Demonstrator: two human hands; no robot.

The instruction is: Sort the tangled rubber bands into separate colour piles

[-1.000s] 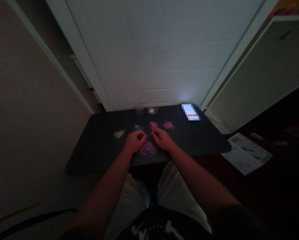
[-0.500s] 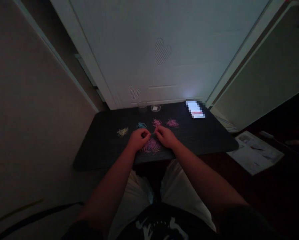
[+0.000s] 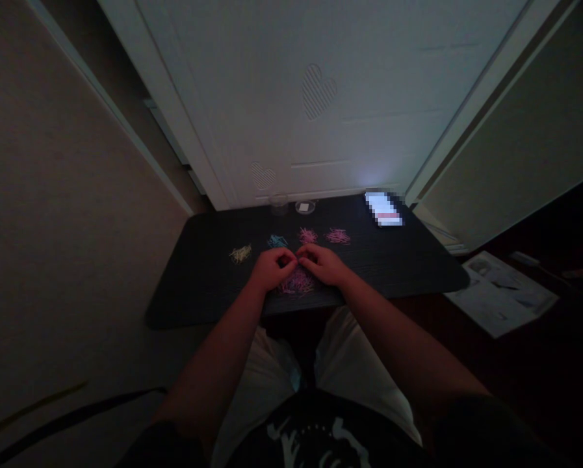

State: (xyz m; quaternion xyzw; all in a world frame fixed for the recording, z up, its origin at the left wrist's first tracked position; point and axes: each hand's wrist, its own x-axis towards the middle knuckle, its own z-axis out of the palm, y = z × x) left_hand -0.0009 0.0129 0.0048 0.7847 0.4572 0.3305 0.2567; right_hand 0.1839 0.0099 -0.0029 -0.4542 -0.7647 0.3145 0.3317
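Observation:
My left hand [image 3: 274,267] and my right hand [image 3: 321,263] meet fingertip to fingertip, both closed in a pinch. Whatever they pinch is too small and dark to make out. Just below them lies a mixed heap of thin pink and purple strips [image 3: 296,283], partly covered by my fingers. Beyond my hands are smaller piles of similar strips: a blue pile [image 3: 277,241], a pink pile [image 3: 308,235] and another pink pile [image 3: 338,236]. Off to the left sits a pale yellow pile [image 3: 241,253].
The dark table [image 3: 194,279] stands against a white panel [image 3: 252,97] with heart patterns. At its back edge are a clear cup [image 3: 279,204], a round clear lid [image 3: 305,207] with a white square, and a lit phone [image 3: 385,208]. Papers [image 3: 503,292] lie low on the right.
My hands have drawn closer, so the small gap between their fingertips has closed. The view has shifted slightly; the piles look the same.

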